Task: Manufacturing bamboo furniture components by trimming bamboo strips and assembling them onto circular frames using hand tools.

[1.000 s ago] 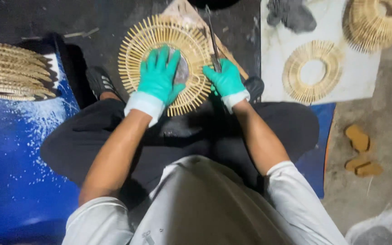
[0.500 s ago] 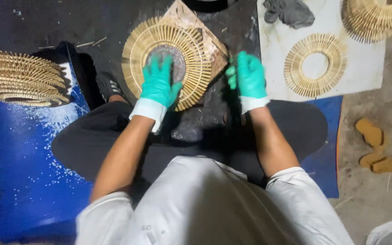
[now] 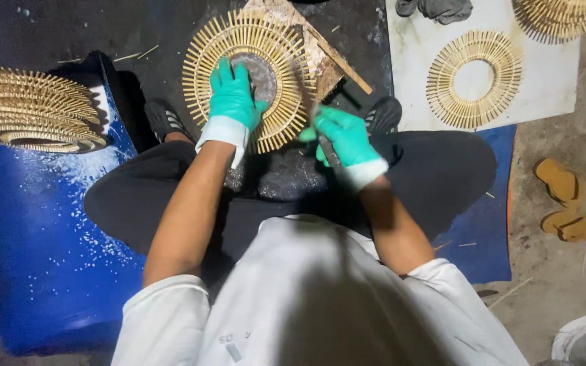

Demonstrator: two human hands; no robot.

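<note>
Dark floor mats frame a seated worker: left hand (image 3: 233, 98) presses flat on a bamboo-stick ring (image 3: 249, 74) ahead of the knees; right hand (image 3: 342, 135) clenches a tool (image 3: 327, 150). Steady pressure likely keeps sticks aligned.

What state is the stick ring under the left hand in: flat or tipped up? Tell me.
Flat: the stick ring lies on the board, left hand pressing it.

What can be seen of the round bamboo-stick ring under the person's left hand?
The bamboo-stick ring is a flat sunburst of pale, thin sticks radiating around a dark round centre. It lies flat on a dark work surface, partly over a wooden board. The left hand, in a teal glove, presses on its near inner edge.
</note>
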